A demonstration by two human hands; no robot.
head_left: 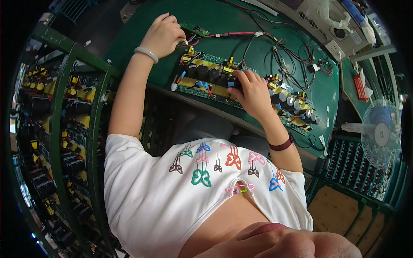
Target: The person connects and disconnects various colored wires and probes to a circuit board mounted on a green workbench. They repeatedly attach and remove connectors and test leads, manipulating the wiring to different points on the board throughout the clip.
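My left hand (164, 36) is at the far left of the green table, fingers pinched on a small white wire connector (185, 41). Thin red and purple wires run from that spot, and a small green circuit board (195, 29) lies just beyond the fingertips. My right hand (251, 92) grips the middle of a long circuit board (206, 91), thumb on the near side and fingers on the far side. This board carries black capacitors, yellow parts and blue parts; my palm and fingers hide some of them. Another similar board (297, 103) lies to its right.
Red and black cables (279, 53) tangle over the back of the green table (142, 26). A grey panel with knobs and a socket (333, 49) stands at the back right. Green racks (60, 99) full of boards rise at left. A fan (380, 133) stands at right.
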